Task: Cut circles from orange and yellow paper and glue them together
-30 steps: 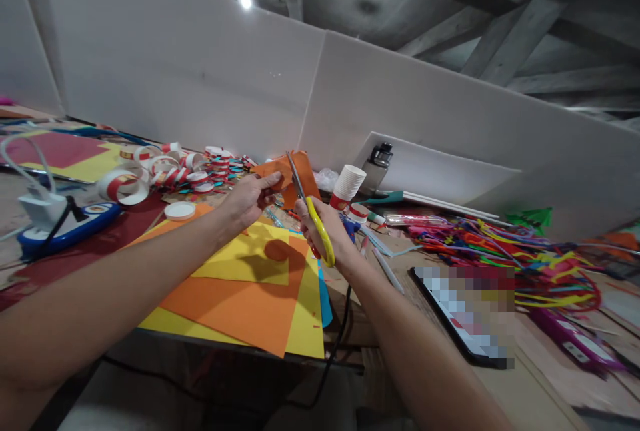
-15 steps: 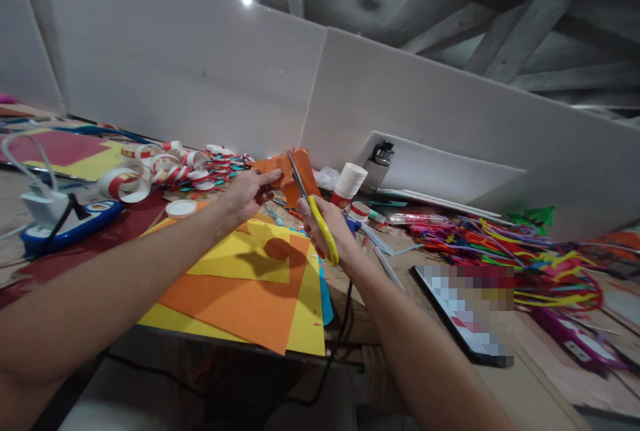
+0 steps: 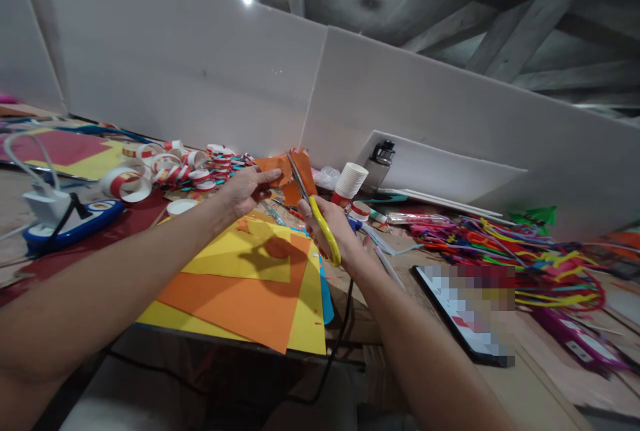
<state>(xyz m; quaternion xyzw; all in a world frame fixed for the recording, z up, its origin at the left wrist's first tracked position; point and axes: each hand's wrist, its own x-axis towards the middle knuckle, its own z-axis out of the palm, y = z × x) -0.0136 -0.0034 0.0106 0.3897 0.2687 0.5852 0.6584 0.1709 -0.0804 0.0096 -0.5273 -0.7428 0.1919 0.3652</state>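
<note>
Pinching orange paper [image 3: 281, 165] in left hand [image 3: 247, 191], extending beyond the pinch; gripping yellow-handled scissors [image 3: 317, 212] in right hand [image 3: 334, 221].

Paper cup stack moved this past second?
No. The cup stack keeps the same place beside the bottle; no visible shift either way.

One pair of scissors [image 3: 317, 210], one bottle [image 3: 379, 168]
</note>
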